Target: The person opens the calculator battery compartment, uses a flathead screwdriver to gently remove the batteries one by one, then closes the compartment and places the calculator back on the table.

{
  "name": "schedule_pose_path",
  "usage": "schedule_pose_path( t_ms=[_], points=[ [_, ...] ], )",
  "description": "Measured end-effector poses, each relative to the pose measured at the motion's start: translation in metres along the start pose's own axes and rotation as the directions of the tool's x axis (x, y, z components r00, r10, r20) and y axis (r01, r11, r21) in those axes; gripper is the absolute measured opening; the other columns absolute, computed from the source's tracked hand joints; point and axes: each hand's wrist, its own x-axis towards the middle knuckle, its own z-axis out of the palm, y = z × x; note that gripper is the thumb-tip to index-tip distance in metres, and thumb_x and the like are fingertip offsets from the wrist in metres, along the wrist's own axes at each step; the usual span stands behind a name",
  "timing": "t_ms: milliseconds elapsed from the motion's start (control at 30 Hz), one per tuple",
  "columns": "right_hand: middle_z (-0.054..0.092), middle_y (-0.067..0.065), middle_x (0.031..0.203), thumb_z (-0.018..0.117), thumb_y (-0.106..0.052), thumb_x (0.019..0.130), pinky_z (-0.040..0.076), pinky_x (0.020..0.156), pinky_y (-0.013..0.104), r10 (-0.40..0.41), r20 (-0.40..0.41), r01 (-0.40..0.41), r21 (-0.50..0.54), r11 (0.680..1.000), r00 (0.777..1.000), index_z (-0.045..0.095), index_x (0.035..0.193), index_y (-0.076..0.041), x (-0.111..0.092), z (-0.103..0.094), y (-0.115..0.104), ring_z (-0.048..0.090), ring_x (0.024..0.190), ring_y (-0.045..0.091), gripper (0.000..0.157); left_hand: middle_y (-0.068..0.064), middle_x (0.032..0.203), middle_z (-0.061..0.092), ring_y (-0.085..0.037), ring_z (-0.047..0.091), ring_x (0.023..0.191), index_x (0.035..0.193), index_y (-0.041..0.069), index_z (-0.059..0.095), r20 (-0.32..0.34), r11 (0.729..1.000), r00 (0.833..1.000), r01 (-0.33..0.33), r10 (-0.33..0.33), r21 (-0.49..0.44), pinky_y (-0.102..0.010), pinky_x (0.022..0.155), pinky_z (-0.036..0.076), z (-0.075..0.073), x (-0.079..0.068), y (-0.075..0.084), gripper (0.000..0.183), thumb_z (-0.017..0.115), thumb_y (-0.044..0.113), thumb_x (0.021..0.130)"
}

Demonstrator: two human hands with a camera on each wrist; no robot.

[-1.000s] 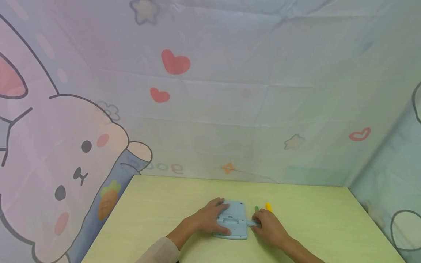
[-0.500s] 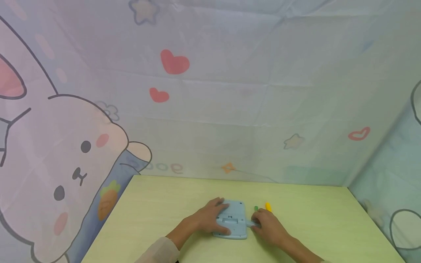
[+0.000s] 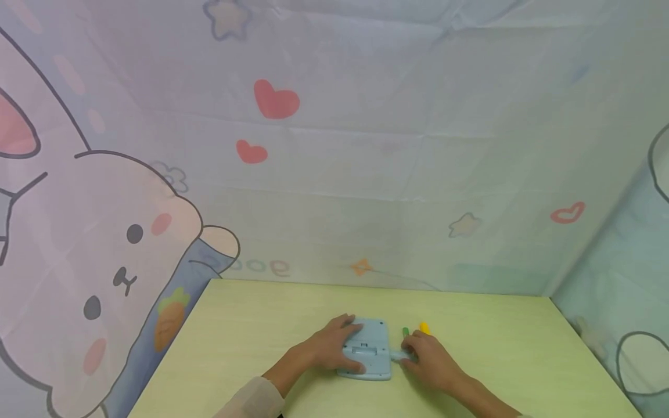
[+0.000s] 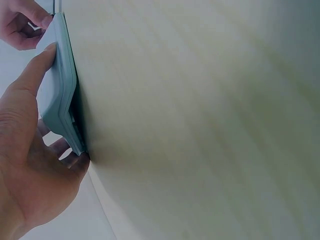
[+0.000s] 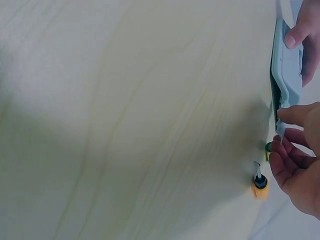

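A flat light blue device (image 3: 373, 334), perhaps a calculator, lies on the table with its back up. Screw holes and a slot-like recess show in that back. My left hand (image 3: 330, 345) grips it from the left side, thumb over the near part and fingers toward the far edge. From its right edge a narrow light blue piece (image 3: 397, 355) sticks out. My right hand (image 3: 431, 360) pinches this piece between thumb and fingers, which partly hide it. In the right wrist view the right fingers (image 5: 295, 116) sit close against the device's edge.
Just beyond the right hand lie a small green item (image 3: 405, 332), mostly hidden, and a yellow-handled screwdriver (image 5: 260, 186) with a metal tip. The pale yellow table (image 3: 251, 313) ends at a printed cloth backdrop (image 3: 334, 232).
Both hands keep their holds on the device and the light blue piece. The right fingers shift very slightly, and the head view drifts a little.
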Motion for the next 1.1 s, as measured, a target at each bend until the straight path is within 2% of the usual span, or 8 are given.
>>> schedule_pose_path(
  t_ms=[233, 567, 833, 1100],
  points=[
    [0.059, -0.005, 0.084, 0.081, -0.012, 0.079, 0.051, 0.069, 0.026, -0.010, -0.040, 0.011, 0.013, 1.000, 0.999, 0.070, 0.095, -0.007, 0.003, -0.003, 0.000, 0.057, 0.078, 0.008, 0.019, -0.004, 0.163, 0.021, -0.027, 0.021, 0.149, 0.154, 0.027, 0.037, 0.003, 1.000, 1.000, 0.006, -0.006, 0.002, -0.050, 0.112, 0.034, 0.000, 0.000, 0.000, 0.098, 0.069, 0.073, 0.074],
    [0.061, -0.006, 0.085, 0.082, -0.015, 0.081, 0.051, 0.068, 0.024, -0.005, -0.046, 0.007, 0.055, 0.998, 0.999, 0.070, 0.096, -0.008, 0.009, -0.009, -0.003, 0.056, 0.078, 0.006, 0.020, -0.004, 0.163, 0.022, -0.028, 0.022, 0.149, 0.154, 0.026, 0.037, 0.004, 1.000, 1.000, 0.011, -0.011, -0.008, -0.050, 0.112, 0.034, -0.002, -0.001, 0.001, 0.098, 0.071, 0.072, 0.074],
    [0.060, -0.006, 0.085, 0.082, -0.013, 0.081, 0.051, 0.067, 0.023, -0.057, -0.086, 0.064, 0.086, 0.994, 0.995, 0.069, 0.096, -0.011, 0.013, -0.010, -0.010, 0.057, 0.077, 0.007, 0.020, -0.004, 0.163, 0.022, -0.028, 0.023, 0.148, 0.154, 0.026, 0.037, 0.001, 1.000, 1.000, 0.008, -0.008, -0.007, -0.049, 0.112, 0.035, -0.001, -0.001, 0.001, 0.098, 0.071, 0.072, 0.074],
    [0.061, -0.004, 0.089, 0.080, -0.013, 0.082, 0.053, 0.072, 0.025, -0.033, -0.083, 0.041, 0.102, 0.994, 0.996, 0.070, 0.099, -0.009, 0.017, -0.006, -0.016, 0.060, 0.082, 0.010, 0.020, -0.006, 0.162, 0.024, -0.029, 0.024, 0.147, 0.153, 0.023, 0.039, 0.001, 1.000, 1.000, -0.008, 0.008, 0.008, -0.048, 0.111, 0.036, -0.003, -0.002, 0.003, 0.097, 0.072, 0.068, 0.075]
  ],
)
